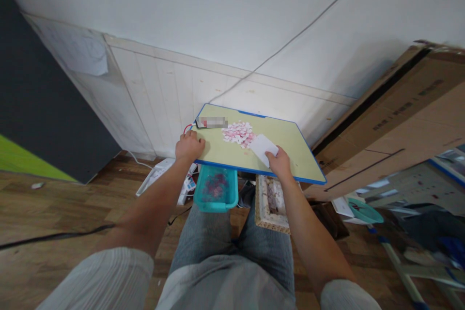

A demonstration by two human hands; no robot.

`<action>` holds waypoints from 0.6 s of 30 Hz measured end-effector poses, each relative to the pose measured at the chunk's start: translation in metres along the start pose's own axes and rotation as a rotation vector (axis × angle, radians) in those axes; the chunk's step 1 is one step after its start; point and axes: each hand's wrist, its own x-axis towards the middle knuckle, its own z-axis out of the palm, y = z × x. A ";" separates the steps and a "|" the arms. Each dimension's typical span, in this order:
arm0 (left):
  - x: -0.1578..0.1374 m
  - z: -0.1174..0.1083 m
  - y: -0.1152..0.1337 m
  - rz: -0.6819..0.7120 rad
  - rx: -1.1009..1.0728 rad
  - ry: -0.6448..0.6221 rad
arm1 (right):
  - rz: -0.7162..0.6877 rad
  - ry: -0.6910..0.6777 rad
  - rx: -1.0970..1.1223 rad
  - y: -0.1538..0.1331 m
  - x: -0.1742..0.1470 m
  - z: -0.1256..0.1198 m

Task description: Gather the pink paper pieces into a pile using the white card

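Note:
My left hand [189,147] rests at the left edge of a small pale-yellow table [290,145] with a blue rim. Its fingers are curled at that edge. A white card [263,149] is pinched in my right hand [280,161], thumb on top, held over the front right part of the table. Touching or close to the card's left corner is a loose pile of small pink and white pieces [238,133], too small to name. A phone [210,122], partly blurred out, lies behind my left hand with a red cable [187,128] at its end.
Below the table's front edge, a teal plastic basket [215,207] with pinkish contents sits by my left leg. A shallow box [273,225] is by my right leg. Large cardboard boxes [385,140] stand close on the right. A white wall [174,82] rises behind the table.

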 end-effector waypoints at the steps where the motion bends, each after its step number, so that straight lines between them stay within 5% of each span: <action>1: 0.000 0.000 0.000 -0.001 0.000 0.000 | 0.007 0.011 -0.002 0.001 0.000 0.000; 18: 0.001 0.002 -0.001 0.010 -0.004 0.004 | -0.072 -0.068 -0.084 -0.017 -0.007 -0.006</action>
